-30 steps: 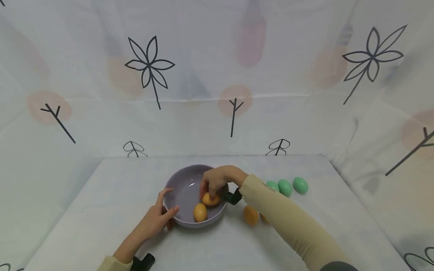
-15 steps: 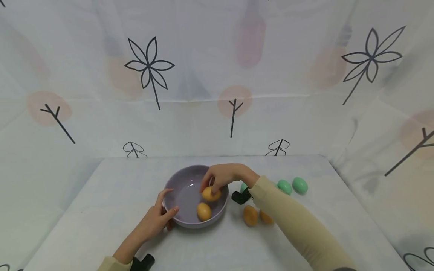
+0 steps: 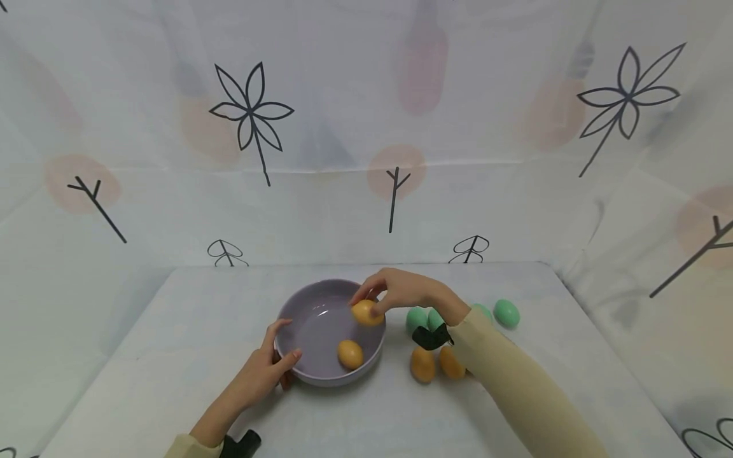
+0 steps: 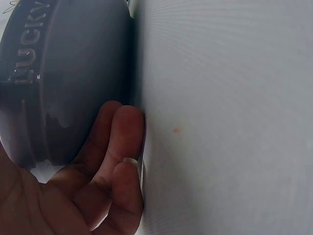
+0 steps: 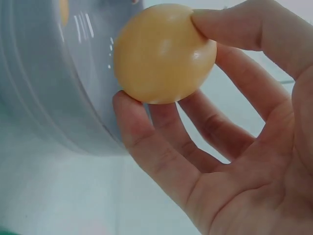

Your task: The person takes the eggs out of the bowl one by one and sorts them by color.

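My left hand point(image 3: 268, 367) holds the near left side of a purple-grey bowl point(image 3: 306, 340), thumb over the rim. In the left wrist view, several fingers point(image 4: 128, 127) lie low against its outer wall, which has raised "LUCKY" lettering. My right hand point(image 3: 405, 290) pinches an orange-yellow egg point(image 5: 161, 56) between thumb and fingertips. From the head view this egg overlaps the bowl's right rim. A second orange-yellow egg point(image 3: 350, 354) lies inside the bowl, toward the near right.
Several green eggs point(image 3: 507, 313) stand in a row right of the bowl, partly behind my right wrist and sleeve. Nearer, more orange eggs point(image 3: 422, 364) lie on the white table point(image 3: 355, 420), some partly covered by the sleeve. A patterned cloth point(image 3: 326, 216) hangs behind.
My right hand has lifted the egg from the bowl's floor, up and right to the rim. The other egg has rolled slightly right and farther in. My left hand stays put.
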The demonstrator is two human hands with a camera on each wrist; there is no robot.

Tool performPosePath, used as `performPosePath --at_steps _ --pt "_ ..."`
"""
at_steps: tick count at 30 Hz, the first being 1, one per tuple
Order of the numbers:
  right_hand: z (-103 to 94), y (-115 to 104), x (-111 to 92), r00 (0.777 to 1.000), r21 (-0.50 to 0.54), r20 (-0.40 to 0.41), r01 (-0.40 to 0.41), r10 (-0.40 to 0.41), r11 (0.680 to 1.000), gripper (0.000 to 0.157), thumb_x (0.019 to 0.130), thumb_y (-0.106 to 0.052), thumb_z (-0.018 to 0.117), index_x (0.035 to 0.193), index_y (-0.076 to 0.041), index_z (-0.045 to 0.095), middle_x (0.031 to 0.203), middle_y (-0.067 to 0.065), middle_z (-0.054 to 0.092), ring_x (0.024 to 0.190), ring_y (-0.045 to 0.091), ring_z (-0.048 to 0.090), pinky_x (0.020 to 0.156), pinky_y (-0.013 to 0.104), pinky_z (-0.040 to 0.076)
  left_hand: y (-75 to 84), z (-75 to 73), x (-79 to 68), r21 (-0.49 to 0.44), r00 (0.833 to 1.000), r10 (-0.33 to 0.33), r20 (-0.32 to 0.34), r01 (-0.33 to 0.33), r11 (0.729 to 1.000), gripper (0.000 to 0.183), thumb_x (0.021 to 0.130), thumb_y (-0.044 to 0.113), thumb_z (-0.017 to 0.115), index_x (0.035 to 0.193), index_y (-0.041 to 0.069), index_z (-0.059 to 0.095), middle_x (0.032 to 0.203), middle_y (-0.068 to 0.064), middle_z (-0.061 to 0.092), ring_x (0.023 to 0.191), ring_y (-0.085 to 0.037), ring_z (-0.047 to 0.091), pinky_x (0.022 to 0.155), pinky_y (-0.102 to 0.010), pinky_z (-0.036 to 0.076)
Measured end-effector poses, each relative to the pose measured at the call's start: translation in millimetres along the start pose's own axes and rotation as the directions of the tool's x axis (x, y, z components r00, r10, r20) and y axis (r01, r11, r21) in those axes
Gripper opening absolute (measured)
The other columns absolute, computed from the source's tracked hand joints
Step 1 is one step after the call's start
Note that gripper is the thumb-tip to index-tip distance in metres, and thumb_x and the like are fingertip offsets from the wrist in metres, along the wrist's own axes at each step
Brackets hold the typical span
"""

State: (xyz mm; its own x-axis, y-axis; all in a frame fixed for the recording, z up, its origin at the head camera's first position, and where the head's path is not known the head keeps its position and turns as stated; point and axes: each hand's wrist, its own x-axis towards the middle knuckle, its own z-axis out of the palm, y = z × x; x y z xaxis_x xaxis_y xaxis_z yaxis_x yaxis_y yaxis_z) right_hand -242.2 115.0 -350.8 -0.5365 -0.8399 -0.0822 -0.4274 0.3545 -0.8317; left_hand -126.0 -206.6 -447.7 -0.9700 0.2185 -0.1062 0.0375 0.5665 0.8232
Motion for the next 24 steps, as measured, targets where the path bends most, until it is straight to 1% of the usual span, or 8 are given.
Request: performPosePath --at_steps 4,8,12,16,20,22,24 --pt "-1.8 3.8 -14.6 0.998 0.031 -0.062 -0.015 0.017 0.999 0.038 0.084 -0.012 0.069 0.121 -0.014 0.072 0.116 -0.006 0.069 0.112 0.019 0.06 0.095 0.043 0.044 -0.3 0.2 -0.3 -0.004 1.0 -0.006 0.003 0.006 1.0 0.067 0.1 0.043 0.058 0.152 0.028 0.02 0.067 -0.003 0.063 0.061 -0.021 0.059 0.059 -0.029 0.044" --pt "-3.5 6.4 -30.5 0.992 0.034 -0.115 -0.039 0.042 0.999 0.039 0.082 -0.015 0.068 0.121 -0.018 0.072 0.117 -0.006 0.069 0.112 0.019 0.059 0.095 0.044 0.044 -0.2 0.2 -0.5 -0.004 1.0 0.0 0.003 0.0 1.0 0.067 0.1 0.042 0.059 0.152 0.027 0.02 0.067 -0.003 0.063 0.061 -0.021 0.059 0.059 -0.029 0.044" --pt "-3.8 11.3 -45.0 0.987 0.037 -0.15 -0.054 0.058 0.998 0.037 0.083 -0.017 0.068 0.119 -0.023 0.072 0.116 -0.005 0.068 0.112 0.02 0.058 0.096 0.045 0.042 0.5 -0.7 -0.9 0.0 1.0 -0.003 -0.001 0.003 1.0 0.067 0.1 0.042 0.059 0.152 0.028 0.02 0.067 -0.003 0.063 0.061 -0.021 0.06 0.059 -0.029 0.044" --pt "-2.8 21.1 -60.8 0.981 0.051 -0.184 -0.049 0.058 0.997 0.034 0.086 -0.02 0.071 0.12 -0.022 0.071 0.118 -0.004 0.068 0.114 0.021 0.058 0.1 0.053 0.039 3.0 -1.3 -1.0 -0.006 1.0 -0.017 -0.002 0.017 1.0 0.068 0.099 0.042 0.059 0.152 0.028 0.019 0.067 -0.004 0.062 0.062 -0.021 0.059 0.06 -0.03 0.044" --pt "-1.7 32.3 -81.1 0.972 0.07 -0.224 -0.053 0.068 0.996 0.033 0.089 -0.022 0.073 0.122 -0.019 0.07 0.12 -0.003 0.068 0.116 0.024 0.057 0.101 0.059 0.035 4.1 -1.4 -0.8 -0.014 1.0 -0.014 -0.005 0.014 1.0 0.068 0.099 0.04 0.06 0.152 0.027 0.019 0.066 -0.005 0.062 0.061 -0.02 0.058 0.06 -0.03 0.043" --pt "-1.9 36.7 -92.4 0.968 0.067 -0.243 -0.056 0.07 0.996 0.033 0.09 -0.022 0.072 0.122 -0.018 0.07 0.12 -0.002 0.068 0.115 0.025 0.057 0.1 0.056 0.036 4.0 -1.4 -0.8 -0.016 1.0 -0.012 -0.005 0.012 1.0 0.069 0.099 0.039 0.06 0.153 0.026 0.019 0.066 -0.005 0.062 0.061 -0.02 0.058 0.06 -0.03 0.043" --pt "-2.5 40.5 -103.3 0.964 0.064 -0.258 -0.054 0.069 0.996 0.032 0.091 -0.02 0.071 0.123 -0.015 0.069 0.119 0.001 0.068 0.112 0.026 0.058 0.098 0.05 0.04 3.5 -1.2 -0.7 -0.013 1.0 -0.015 -0.005 0.015 1.0 0.068 0.099 0.04 0.06 0.153 0.026 0.019 0.066 -0.005 0.062 0.061 -0.02 0.058 0.06 -0.03 0.043"
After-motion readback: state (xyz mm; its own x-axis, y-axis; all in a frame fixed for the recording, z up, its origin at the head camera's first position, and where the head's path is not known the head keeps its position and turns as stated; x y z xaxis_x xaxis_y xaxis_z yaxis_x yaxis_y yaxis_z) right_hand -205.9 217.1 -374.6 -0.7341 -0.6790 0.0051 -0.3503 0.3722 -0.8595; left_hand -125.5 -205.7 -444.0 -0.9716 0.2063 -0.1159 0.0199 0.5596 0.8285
